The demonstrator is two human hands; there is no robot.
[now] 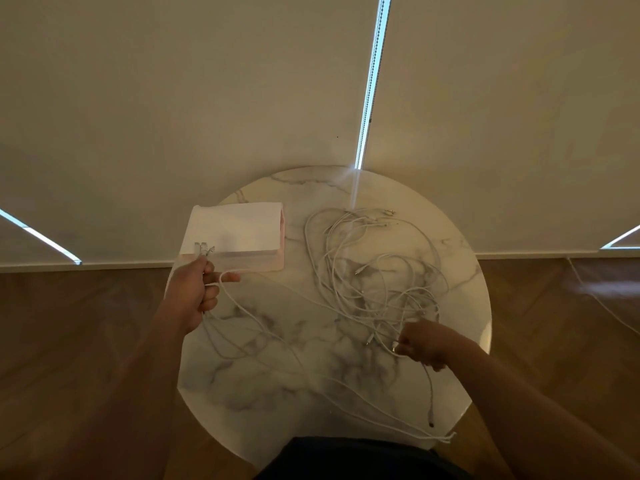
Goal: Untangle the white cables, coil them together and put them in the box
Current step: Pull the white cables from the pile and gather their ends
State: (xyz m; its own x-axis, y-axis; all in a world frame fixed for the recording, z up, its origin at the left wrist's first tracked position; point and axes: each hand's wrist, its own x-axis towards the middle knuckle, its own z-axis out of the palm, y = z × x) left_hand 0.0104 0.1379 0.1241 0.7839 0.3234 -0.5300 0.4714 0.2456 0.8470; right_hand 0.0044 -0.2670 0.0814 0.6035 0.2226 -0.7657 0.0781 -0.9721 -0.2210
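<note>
At the near rim of the one round, grey-veined white marble table [263, 375] lie a few loose ends of the thin white cables [377, 278]. The right hand [424, 344] is curled into a fist round one cable, whose dark-tipped plug hangs below it. The left hand [197, 292], further off, grips several strands, with about three connectors standing above the fist and the index finger pointing out. Most of the cables sprawl in one tangle on the table's right half; their number cannot be counted. One white rectangular box [242, 230] with a pale pink side sits at the far left, just beyond the left hand
</note>
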